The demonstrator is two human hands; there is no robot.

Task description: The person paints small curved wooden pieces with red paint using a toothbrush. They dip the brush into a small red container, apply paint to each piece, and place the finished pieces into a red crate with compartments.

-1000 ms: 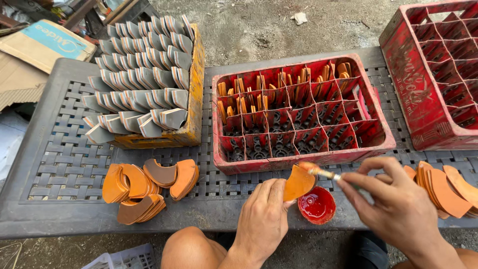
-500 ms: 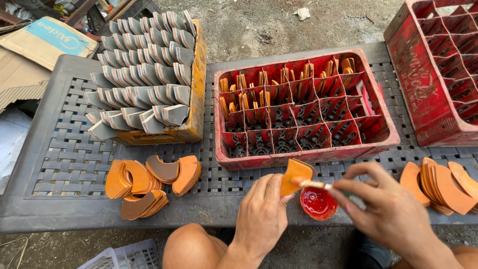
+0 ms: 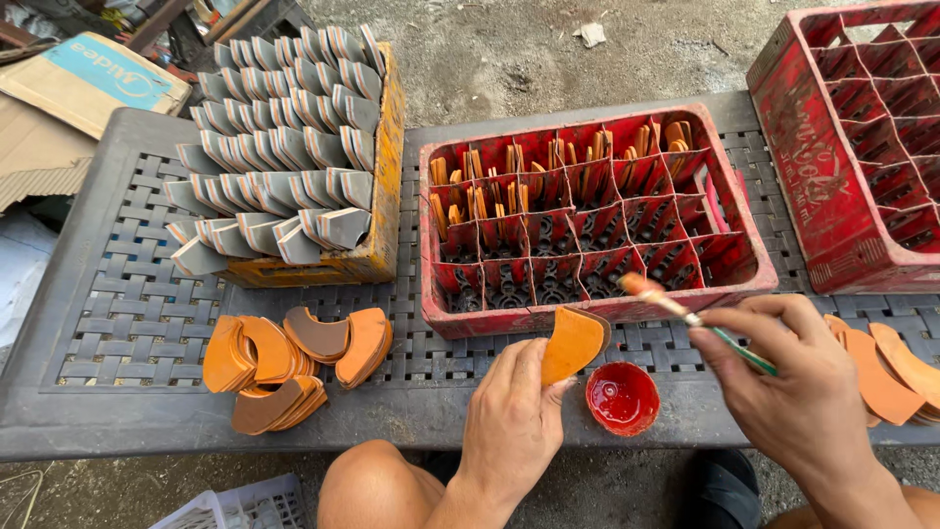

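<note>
The left hand (image 3: 511, 411) is pinching one orange curved piece (image 3: 573, 343) upright by its lower edge, fingers closed on it, just in front of the near wall of the middle red crate (image 3: 597, 312); the right hand (image 3: 798, 387) is gripping a thin paintbrush (image 3: 685, 313), fingers clamped round its handle, its orange tip hanging in the air just right of the piece and not touching it; a small red bowl of paint (image 3: 623, 397) is sitting on the table between the two hands.

Judging by how things are lying, the work is looking partly done; the far two rows of the middle crate are holding orange pieces standing in their cells, while the near rows are sitting bare; a stack of orange pieces (image 3: 881, 364) is lying by the right hand, and a looser heap (image 3: 289, 362) is resting at the left on the grey lattice table (image 3: 127, 323).

A yellow crate (image 3: 382, 196) is carrying rows of grey pieces (image 3: 274, 157); another red crate (image 3: 852, 147) is standing at the right with bare cells; nothing is blocking the hands, though the bowl is sitting close under the brush arm.
</note>
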